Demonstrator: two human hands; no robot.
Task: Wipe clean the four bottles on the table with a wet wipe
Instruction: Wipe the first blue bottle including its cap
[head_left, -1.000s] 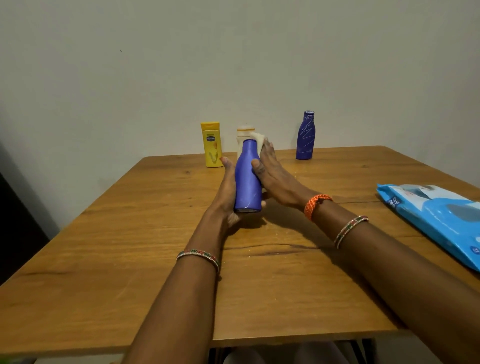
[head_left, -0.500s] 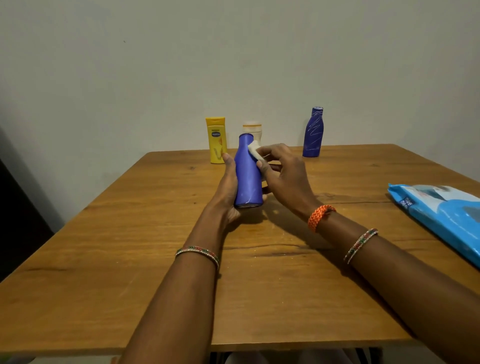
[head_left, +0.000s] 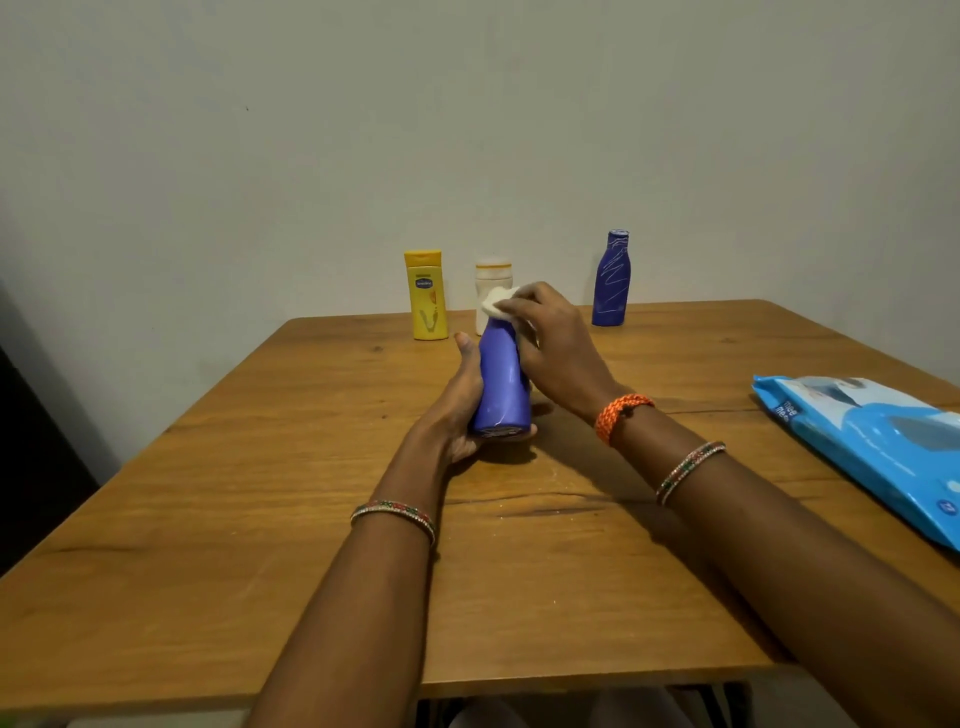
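The left hand (head_left: 457, 410) holds a plain blue bottle (head_left: 501, 387) above the middle of the wooden counter (head_left: 260, 519). The palm cups the lower body from the left, the thumb lies up along the bottle's left side, and fingertips show under its base; its grip is wrapped snugly round the bottle. The bottle is tilted slightly, its base toward the near edge and its top toward the far edge.

The right hand (head_left: 556, 348) is curled over the bottle's top and right shoulder. Its grip is closed on a white wet wipe (head_left: 496, 304), bunched under the fingers and pressed on the neck and cap of the bottle, which the wipe and fingers hide.

Along the far edge of the counter three other bottles stand upright: a yellow bottle (head_left: 427, 295) toward the far left, a white bottle (head_left: 492, 283) just beside it and partly hidden behind the wipe and the held bottle, and a patterned blue bottle (head_left: 612, 279) well apart toward the far right.

At the right edge lies a flat blue pack of wipes (head_left: 862, 447), partly cut off by the frame.

A beaded bangle circles each forearm, and the right wrist also wears an orange braided band (head_left: 621, 415).
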